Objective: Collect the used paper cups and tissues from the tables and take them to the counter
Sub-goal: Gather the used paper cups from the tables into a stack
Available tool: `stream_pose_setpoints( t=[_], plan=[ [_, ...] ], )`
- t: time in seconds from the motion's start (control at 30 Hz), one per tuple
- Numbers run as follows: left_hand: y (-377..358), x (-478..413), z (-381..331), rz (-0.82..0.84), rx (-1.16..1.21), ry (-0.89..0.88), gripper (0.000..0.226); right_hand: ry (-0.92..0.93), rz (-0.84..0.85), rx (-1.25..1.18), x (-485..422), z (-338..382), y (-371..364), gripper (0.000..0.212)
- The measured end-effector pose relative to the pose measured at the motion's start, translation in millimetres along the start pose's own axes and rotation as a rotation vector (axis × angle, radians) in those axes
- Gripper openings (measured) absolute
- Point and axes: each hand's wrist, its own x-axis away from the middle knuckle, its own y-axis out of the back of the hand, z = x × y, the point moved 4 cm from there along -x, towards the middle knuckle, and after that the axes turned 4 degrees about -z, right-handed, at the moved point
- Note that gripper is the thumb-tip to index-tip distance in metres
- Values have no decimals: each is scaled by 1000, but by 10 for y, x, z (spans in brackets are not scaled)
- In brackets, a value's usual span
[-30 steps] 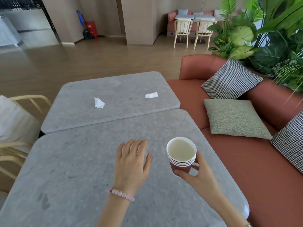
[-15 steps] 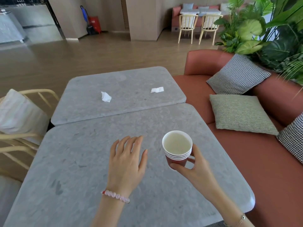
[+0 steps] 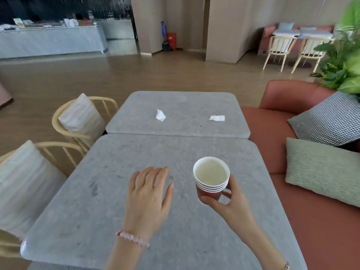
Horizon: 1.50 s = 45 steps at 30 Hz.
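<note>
My right hand grips a stack of several red paper cups with white insides, held upright above the near grey table. My left hand, with a pink bead bracelet at the wrist, hovers flat and empty over the same table, fingers spread and relaxed. On the far grey table lie two white tissues: a crumpled tissue at the left and a flatter folded tissue at the right. The long counter stands across the room at the upper left.
Two wooden chairs with pale cushions stand along the tables' left side. A red sofa with cushions runs along the right, with green plants behind it. Open wooden floor lies between the tables and the counter.
The view has swung left and up, bringing the counter and both chairs into sight. My hands keep the same pose, the right one still holding the cup stack.
</note>
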Motion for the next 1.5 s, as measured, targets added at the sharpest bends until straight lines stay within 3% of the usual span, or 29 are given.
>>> stream_pose_setpoints(
  t=[0.4, 0.77, 1.5],
  plan=[
    [330, 526, -190, 23, -122, 226, 43, 70, 240, -58, 145, -47, 5, 66],
    [803, 960, 317, -61, -248, 396, 42, 163, 456, -65, 280, 244, -744, 67],
    [2438, 2679, 2891, -202, -485, 739, 42, 265, 941, -80, 1776, 1325, -4288, 68]
  ],
)
